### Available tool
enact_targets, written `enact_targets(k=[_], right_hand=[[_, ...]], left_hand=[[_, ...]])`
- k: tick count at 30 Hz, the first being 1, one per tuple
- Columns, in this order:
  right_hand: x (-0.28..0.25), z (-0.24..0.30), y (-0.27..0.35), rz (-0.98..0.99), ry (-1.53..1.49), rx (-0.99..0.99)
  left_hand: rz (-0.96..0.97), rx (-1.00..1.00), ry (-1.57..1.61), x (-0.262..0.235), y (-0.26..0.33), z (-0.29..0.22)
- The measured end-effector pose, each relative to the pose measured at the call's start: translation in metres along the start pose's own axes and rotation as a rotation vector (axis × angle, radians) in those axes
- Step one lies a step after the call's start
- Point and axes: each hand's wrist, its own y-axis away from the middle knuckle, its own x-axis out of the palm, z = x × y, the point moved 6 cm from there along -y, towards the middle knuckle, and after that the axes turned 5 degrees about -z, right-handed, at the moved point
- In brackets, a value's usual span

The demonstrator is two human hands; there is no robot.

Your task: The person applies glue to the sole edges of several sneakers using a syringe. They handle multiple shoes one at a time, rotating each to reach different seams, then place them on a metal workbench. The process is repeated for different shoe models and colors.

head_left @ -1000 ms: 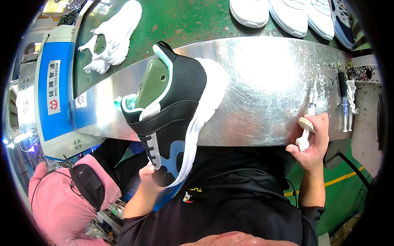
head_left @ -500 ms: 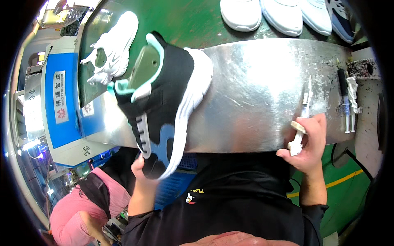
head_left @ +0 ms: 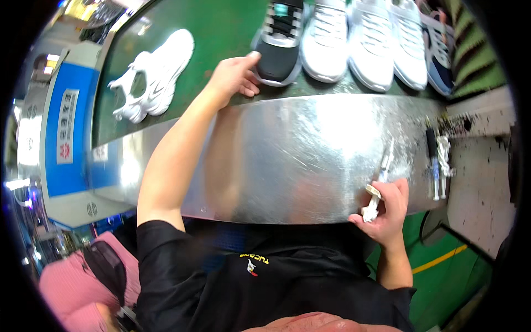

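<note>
A black sneaker (head_left: 276, 62) with a pale sole and black laces stands at the left end of a row of shoes, toe toward me. My left hand (head_left: 235, 78) is at its left side, fingertips at the sole edge and fingers apart, not wrapped round it. My right hand (head_left: 389, 213) is closed round a syringe (head_left: 385, 164) above the metal worktop's near right part. The syringe's tip points away from me. Crumpled whitish material wraps the end of it nearest my palm, hiding the plunger.
White sneakers (head_left: 326, 52) and a dark blue shoe (head_left: 441, 69) continue the row on the green surface. A separate white sneaker (head_left: 152, 77) lies at left. More syringes (head_left: 437, 166) rest right on the metal worktop (head_left: 287, 160). A person in pink (head_left: 83, 276) is at lower left.
My left hand has carried the black sneaker from over the metal worktop to the row's left end and loosened its grip. My right hand still holds the syringe. The view has shifted.
</note>
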Motion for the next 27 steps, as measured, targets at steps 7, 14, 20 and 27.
enact_targets(k=[7, 14, 20, 27], right_hand=[[0.003, 0.001, 0.014, 0.018, 0.001, 0.057], [0.007, 0.002, 0.010, 0.043, -0.029, 0.054], [0.007, 0.002, 0.008, 0.014, 0.022, 0.035], [0.003, 0.004, 0.011, -0.039, 0.030, -0.014]], left_hand=[[-0.336, 0.408, 0.174, -0.088, 0.057, 0.026], [-0.648, 0.551, 0.288, -0.213, 0.081, 0.079], [-0.541, 0.652, 0.155, -0.185, 0.043, 0.060], [-0.543, 0.609, 0.243, -0.170, 0.058, 0.024]])
